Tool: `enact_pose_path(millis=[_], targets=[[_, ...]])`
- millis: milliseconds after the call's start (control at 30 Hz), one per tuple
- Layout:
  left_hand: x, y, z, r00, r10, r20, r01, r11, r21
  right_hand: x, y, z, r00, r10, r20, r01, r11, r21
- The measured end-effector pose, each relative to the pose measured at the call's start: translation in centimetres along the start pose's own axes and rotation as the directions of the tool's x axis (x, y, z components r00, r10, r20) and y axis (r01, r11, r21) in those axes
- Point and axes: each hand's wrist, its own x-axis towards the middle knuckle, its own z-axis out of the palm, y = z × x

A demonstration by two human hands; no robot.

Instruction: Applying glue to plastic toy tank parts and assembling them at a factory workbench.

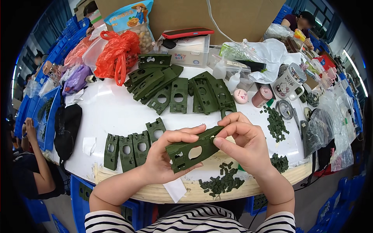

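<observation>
I am looking at what appears to be a small-parts assembly workshop. On the white worktable [112,112] I see a heap of identical dark green moulded plastic plates with round holes [175,91], a row of four more such plates [132,149] near the edge, and piles of tiny dark green plastic pieces [221,182]. Stacked blue plastic crates [72,33] line the room's left side, and other workers sit at neighbouring benches. A large brown cardboard box [241,17] stands behind the table.
</observation>
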Motion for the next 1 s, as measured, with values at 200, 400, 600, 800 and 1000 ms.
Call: enact_pose_path(millis=[200,400,600,800,1000], targets=[[0.17,-0.25,0.0,0.998,0.066,0.013,-0.066,0.997,0.05,-0.04,-0.15,0.22,1.0,0.003,-0.02,-0.003,1.0,-0.008],[0.09,-0.26,-0.08,0.996,0.09,0.025,-0.092,0.993,0.079,-0.13,-0.04,0.39,1.0,-0.01,-0.03,0.009,1.0,-0.023],[0.17,-0.35,-0.06,0.995,0.099,0.024,-0.101,0.992,0.072,-0.05,-0.02,0.3,1.0,-0.011,-0.021,0.011,1.0,-0.011],[0.18,-0.34,-0.14,0.995,0.096,0.02,-0.097,0.993,0.068,0.02,0.06,0.25,1.0,-0.007,-0.015,0.007,1.0,0.013],[0.18,-0.29,-0.15,0.994,0.107,0.027,-0.109,0.992,0.064,-0.01,0.05,0.31,1.0,-0.008,-0.009,0.008,1.0,-0.006]])
